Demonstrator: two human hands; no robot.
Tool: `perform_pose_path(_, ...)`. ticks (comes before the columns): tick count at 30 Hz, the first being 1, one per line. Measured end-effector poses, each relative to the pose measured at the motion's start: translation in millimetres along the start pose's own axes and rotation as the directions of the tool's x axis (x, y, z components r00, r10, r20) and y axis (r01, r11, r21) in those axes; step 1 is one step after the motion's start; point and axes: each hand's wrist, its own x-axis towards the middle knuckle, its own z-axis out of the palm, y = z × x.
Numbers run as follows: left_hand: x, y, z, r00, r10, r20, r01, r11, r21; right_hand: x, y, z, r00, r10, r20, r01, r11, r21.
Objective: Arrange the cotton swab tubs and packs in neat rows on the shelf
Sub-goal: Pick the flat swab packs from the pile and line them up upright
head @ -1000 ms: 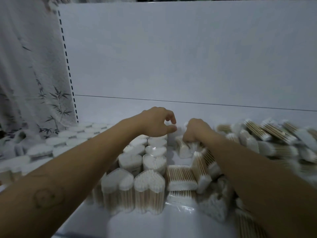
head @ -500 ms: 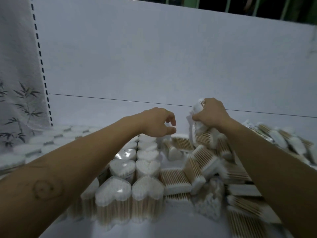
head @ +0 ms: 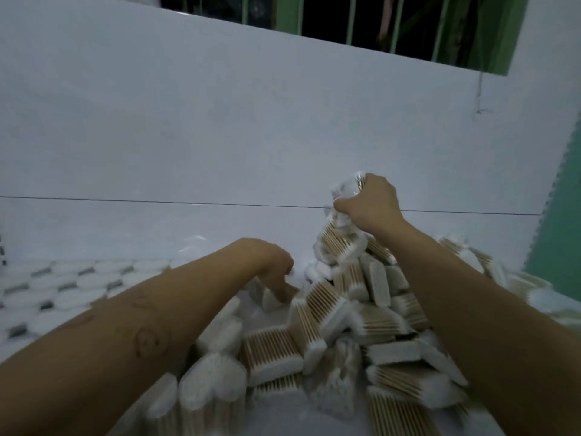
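Note:
My right hand (head: 372,205) grips a clutch of cotton swab packs (head: 341,243) and holds them lifted above a loose heap of packs (head: 377,322) on the right of the white shelf (head: 157,228). Reaching down into the gap between that heap and the heart-shaped tubs (head: 213,382), my left hand (head: 275,269) has its fingers curled on a small pack (head: 271,300) at the back of the tub rows. Round white tubs (head: 72,287) stand in rows at the far left.
A white back panel (head: 220,121) rises behind the shelf. A green window frame (head: 490,33) with bars shows above it, and a green wall (head: 562,231) lies at the right. More packs (head: 534,294) lie along the right edge.
My right hand has lifted the packs higher off the heap. My left hand has dropped from above the tubs down to a pack behind them. The view has swung to the right.

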Motion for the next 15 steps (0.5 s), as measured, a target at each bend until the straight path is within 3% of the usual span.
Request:
perform_pose_path(5,14.7,-3.1,-2.9,0.990,0.036,-0.139,-0.005,0.977,0.214,2.0,13.4,0.7,0.997,-0.010,0.072,0.017,0.995,-0.100)
perform_pose_path(8,14.6,-6.5,-13.7,0.963,0.007,-0.269,0.039,0.986,0.163,-1.6,18.2,4.8,0.991,-0.011,0.131,0.026,0.993,-0.117)
perform_pose_path(12,18.0,-11.0,-18.8,0.899,-0.171,-0.404,0.078,0.968,-0.238,-1.6,23.9,10.6,0.990,-0.001,0.139,0.014,0.995,-0.098)
perform_pose_path(14,17.8,-13.5,-20.5,0.895,-0.277,-0.351,0.056,0.848,-0.528,0.5,27.9,12.7,0.993,0.014,0.120,-0.005,0.997,-0.077)
perform_pose_path(15,16.3,-12.8,-20.7,0.901,-0.318,-0.296,0.038,0.736,-0.676,1.1,29.9,14.2,0.993,0.014,0.121,-0.004,0.997,-0.080)
